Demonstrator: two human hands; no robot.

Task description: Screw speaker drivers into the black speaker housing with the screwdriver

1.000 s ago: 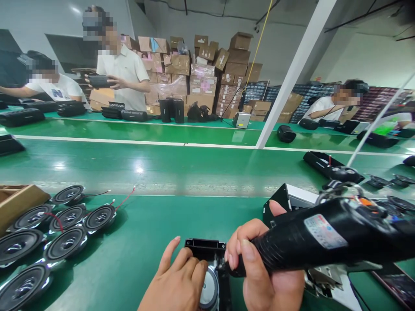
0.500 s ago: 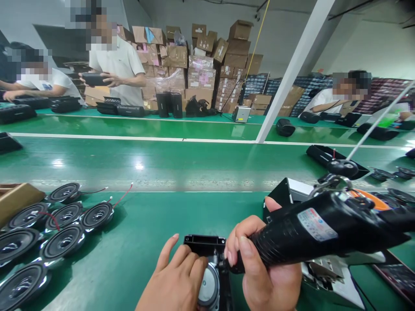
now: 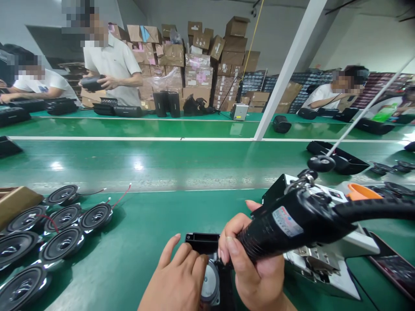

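Note:
My right hand [image 3: 256,268] is wrapped round a black electric screwdriver [image 3: 275,229], tilted with its cable end up to the right and its tip end low over a black speaker housing [image 3: 202,242]. Inside the housing sits a round speaker driver [image 3: 210,283], its grey back facing up. My left hand [image 3: 178,276] lies over the housing's left side, fingers bent together beside the driver and the little finger raised. Its fingertips are hidden, so what they pinch does not show. My right fingers hide the screwdriver's tip.
Several loose speaker drivers [image 3: 63,242] with wires lie on the left, near a cardboard box [image 3: 19,205]. At right stand a metal-and-black machine [image 3: 324,263] and an orange round piece [image 3: 363,192]. A green conveyor [image 3: 162,162] runs across; co-workers sit or stand beyond it.
The screwdriver's rear end has swung left and become more upright, with my right hand shifting slightly left. My left hand stays nearly still. The view has shifted a little.

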